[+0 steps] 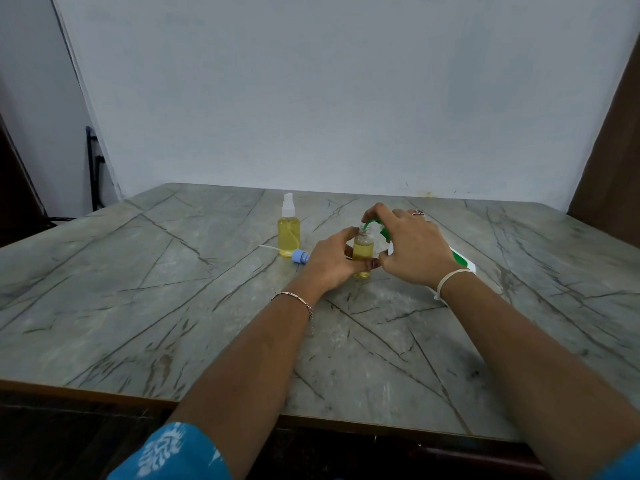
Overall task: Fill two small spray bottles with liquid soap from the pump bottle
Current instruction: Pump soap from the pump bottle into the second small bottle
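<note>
- While the left hand (332, 261) grips the open bottle (363, 249) toward the table's (173, 271) far edge, the right hand (412, 247) curls over the pump (372, 222).
- That bottle seems light, tippy, maybe soap-slick; hold low round its body.
- A filled bottle (288, 233) stands just left.

Veined grey table (138, 299), perhaps black stand (94, 168)

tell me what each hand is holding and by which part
The left hand holds the open spray bottle round its lower body; the right hand holds the pump bottle by its green pump head.
</note>
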Demonstrator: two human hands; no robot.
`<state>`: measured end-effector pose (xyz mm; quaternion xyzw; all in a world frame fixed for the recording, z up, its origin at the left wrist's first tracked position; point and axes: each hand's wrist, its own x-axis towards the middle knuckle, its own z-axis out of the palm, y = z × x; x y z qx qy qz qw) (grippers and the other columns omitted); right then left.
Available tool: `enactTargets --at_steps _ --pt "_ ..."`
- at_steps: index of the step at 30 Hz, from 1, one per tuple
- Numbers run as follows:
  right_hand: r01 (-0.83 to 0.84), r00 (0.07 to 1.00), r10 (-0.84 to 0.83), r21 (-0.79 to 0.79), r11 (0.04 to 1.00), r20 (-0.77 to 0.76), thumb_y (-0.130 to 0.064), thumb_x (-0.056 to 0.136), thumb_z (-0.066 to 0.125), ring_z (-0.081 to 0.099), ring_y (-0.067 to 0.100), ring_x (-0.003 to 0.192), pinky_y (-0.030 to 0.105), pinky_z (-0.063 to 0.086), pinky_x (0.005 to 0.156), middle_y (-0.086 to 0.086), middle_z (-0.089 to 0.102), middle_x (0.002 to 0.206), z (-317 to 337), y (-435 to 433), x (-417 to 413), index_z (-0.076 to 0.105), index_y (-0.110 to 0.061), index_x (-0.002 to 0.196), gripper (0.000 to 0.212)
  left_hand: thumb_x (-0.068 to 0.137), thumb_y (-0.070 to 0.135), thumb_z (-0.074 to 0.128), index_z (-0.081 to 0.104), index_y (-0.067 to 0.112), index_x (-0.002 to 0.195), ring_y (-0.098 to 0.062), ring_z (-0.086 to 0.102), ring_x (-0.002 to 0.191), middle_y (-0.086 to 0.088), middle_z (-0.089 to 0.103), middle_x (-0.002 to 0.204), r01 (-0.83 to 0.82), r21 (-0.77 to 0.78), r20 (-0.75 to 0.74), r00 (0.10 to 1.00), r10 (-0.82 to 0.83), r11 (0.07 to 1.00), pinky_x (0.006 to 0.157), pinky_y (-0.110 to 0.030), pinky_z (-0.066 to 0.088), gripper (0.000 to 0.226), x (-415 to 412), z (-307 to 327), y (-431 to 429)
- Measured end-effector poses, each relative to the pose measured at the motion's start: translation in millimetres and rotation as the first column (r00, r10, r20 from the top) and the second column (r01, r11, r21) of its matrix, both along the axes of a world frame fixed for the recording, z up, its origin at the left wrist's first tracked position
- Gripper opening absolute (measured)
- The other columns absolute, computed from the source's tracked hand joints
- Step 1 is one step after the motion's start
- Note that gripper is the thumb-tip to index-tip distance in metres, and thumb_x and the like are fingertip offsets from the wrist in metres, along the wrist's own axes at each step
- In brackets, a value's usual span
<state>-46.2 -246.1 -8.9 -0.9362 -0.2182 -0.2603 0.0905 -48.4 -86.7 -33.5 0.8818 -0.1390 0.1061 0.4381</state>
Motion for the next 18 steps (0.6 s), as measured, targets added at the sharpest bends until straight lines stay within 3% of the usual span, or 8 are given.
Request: enactTargets --at_steps 9,14,18 --pt "-0.071 0.997 0.071 0.017 0.997 -0.002 -0.027 0.075 0.065 0.053 0.025 0.093 0.041 0.050 0.083 -0.001 0.059 0.095 -2 -7 1 0.032 -0.043 0.132 0.068 0.077 0.038 0.077 0.050 0.022 0.131 -0.015 0.062 0.091 -0.005 0.068 0.109 0.006 -0.016 0.010 1.000 -0.006 1.000 0.081 -0.024 0.045 0.063 3 -2 1" --pt "-0.142 0.989 0.142 0.007 0.990 -0.044 -0.038 0.072 0.064 0.056 0.025 0.096 0.043 0.051 0.083 0.000 0.061 0.100 -1 -13 4 0.025 -0.047 0.136 0.075 0.077 0.042 0.077 0.050 0.024 0.127 -0.016 0.065 0.091 -0.003 0.069 0.106 0.014 -0.004 0.022 1.000 -0.014 1.000 0.082 -0.027 0.051 0.060 6 -4 1" --pt "-0.207 0.972 0.207 0.007 0.978 -0.114 -0.031 0.072 0.066 0.056 0.024 0.089 0.035 0.050 0.078 0.005 0.058 0.097 5 -18 -4 0.012 -0.050 0.147 0.094 0.078 0.045 0.075 0.052 0.025 0.123 -0.017 0.066 0.090 -0.003 0.071 0.100 0.015 -0.011 0.025 1.000 -0.014 1.000 0.084 -0.032 0.052 0.054 6 -4 1"
